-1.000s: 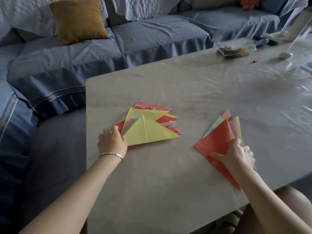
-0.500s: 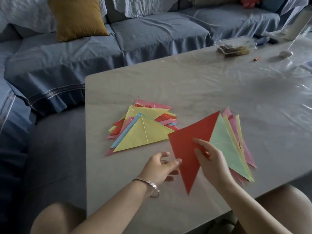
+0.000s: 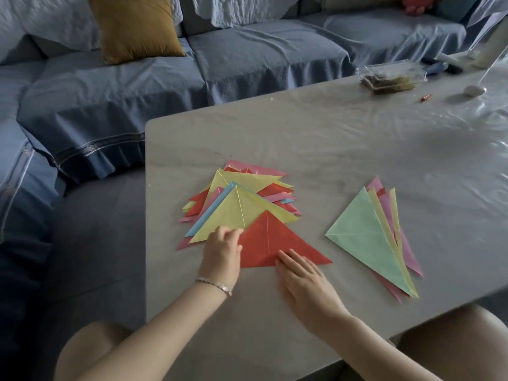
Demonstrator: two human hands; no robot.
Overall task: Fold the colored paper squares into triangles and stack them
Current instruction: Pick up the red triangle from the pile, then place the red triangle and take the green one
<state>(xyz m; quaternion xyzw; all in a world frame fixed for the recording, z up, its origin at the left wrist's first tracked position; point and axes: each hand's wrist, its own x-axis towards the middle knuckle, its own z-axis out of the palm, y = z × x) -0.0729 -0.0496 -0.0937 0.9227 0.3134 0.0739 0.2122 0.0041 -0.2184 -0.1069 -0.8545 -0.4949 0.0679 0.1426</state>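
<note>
A red folded triangle [image 3: 270, 240] lies flat on the table, its tip overlapping the near edge of the left pile [image 3: 239, 199] of folded triangles, whose top sheet is yellow. My left hand [image 3: 222, 253] rests on the red triangle's left corner with fingers loosely bent. My right hand [image 3: 302, 273] presses flat on its bottom edge, fingers straight. To the right lies a second pile [image 3: 379, 237] of larger triangles, a pale green one on top, with neither hand touching it.
The grey table [image 3: 330, 144] carries a clear plastic box [image 3: 391, 77], a small white object [image 3: 474, 90] and a small orange item [image 3: 426, 98] at its far right. A blue sofa [image 3: 247, 59] with a mustard cushion [image 3: 134, 26] stands behind. My knees show below the table's near edge.
The red triangle was lifted off the right pile, carried left by both hands, and now lies as a smaller triangle at the left pile. The green sheet is uncovered.
</note>
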